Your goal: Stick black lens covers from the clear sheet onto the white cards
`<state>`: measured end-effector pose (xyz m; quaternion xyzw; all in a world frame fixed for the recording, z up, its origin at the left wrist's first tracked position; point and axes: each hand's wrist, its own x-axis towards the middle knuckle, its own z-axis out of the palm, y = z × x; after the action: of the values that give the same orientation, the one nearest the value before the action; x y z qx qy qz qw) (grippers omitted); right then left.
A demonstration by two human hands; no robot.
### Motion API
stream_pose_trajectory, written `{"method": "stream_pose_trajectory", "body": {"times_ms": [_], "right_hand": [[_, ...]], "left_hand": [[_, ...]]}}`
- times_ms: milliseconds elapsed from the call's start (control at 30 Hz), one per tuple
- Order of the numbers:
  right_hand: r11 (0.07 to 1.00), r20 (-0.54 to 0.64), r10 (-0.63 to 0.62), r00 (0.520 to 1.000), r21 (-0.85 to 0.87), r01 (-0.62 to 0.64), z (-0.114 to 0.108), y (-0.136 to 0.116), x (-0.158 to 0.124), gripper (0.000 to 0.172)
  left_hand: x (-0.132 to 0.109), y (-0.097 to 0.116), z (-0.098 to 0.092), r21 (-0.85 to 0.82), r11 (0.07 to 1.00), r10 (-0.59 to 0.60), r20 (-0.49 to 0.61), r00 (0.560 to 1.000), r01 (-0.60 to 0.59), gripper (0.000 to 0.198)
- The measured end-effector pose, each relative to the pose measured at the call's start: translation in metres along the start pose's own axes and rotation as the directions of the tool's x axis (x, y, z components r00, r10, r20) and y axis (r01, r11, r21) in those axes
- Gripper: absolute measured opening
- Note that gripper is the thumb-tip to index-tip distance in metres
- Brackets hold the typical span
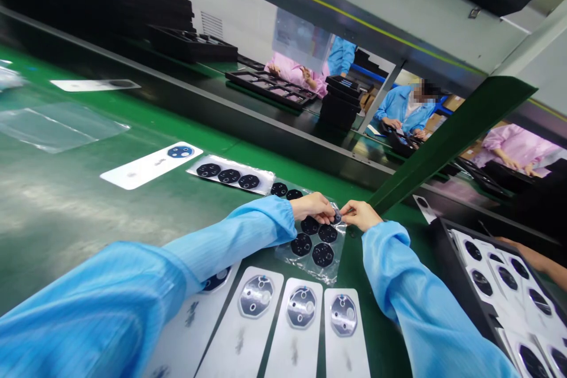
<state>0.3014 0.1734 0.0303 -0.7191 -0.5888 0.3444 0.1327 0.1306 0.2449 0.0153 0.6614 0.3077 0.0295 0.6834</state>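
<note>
At the upper right corner of a clear plastic sheet (287, 257), my left hand (313, 207) is closed, its fingertips pressed down. My right hand (362, 215) meets it from the other side, thumb and forefinger pinching the edge of a dark disc (338, 217). Parts of both pinches are hidden. Several more black discs (323, 254) with small round holes lie on the sheet. Nearer to me stand white phone-shaped panels (295, 331) in a row, each with a shiny octagonal camera plate (302, 307); my left sleeve covers part of the leftmost one.
A strip with three black discs (229, 176) and another white panel (150, 166) lie to the left, beyond them a clear bag (62, 127). At right, a black tray (460, 271) holds several panels, with another person's arm (538, 257) beside it. A green post (452, 142) slants overhead.
</note>
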Motion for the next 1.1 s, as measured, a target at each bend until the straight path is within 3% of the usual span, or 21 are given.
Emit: {"method": "stream_pose_trajectory", "body": {"times_ms": [333, 533, 867, 1100], "right_hand": [[0.999, -0.006, -0.023, 1.0, -0.026, 0.023, -0.002, -0.004, -0.004, 0.019], [0.996, -0.019, -0.047, 0.999, -0.082, 0.045, -0.001, -0.005, -0.005, 0.019], [0.907, -0.044, -0.149, 0.988, -0.404, 0.118, -0.013, -0.021, -0.009, 0.018], [0.829, -0.012, -0.106, 0.994, -0.554, 0.082, -0.01, -0.036, -0.007, 0.018]], "left_hand": [[0.001, -0.002, 0.002, -0.043, 0.999, 0.033, 0.065, 0.997, -0.03, 0.029], [0.003, -0.003, 0.006, -0.04, 0.998, 0.052, 0.019, 0.998, -0.051, 0.029], [0.002, 0.002, 0.012, 0.034, 0.997, 0.065, -0.056, 0.996, -0.064, 0.03], [0.004, 0.005, 0.014, 0.1, 0.992, 0.079, -0.065, 0.995, -0.073, 0.029]]}}
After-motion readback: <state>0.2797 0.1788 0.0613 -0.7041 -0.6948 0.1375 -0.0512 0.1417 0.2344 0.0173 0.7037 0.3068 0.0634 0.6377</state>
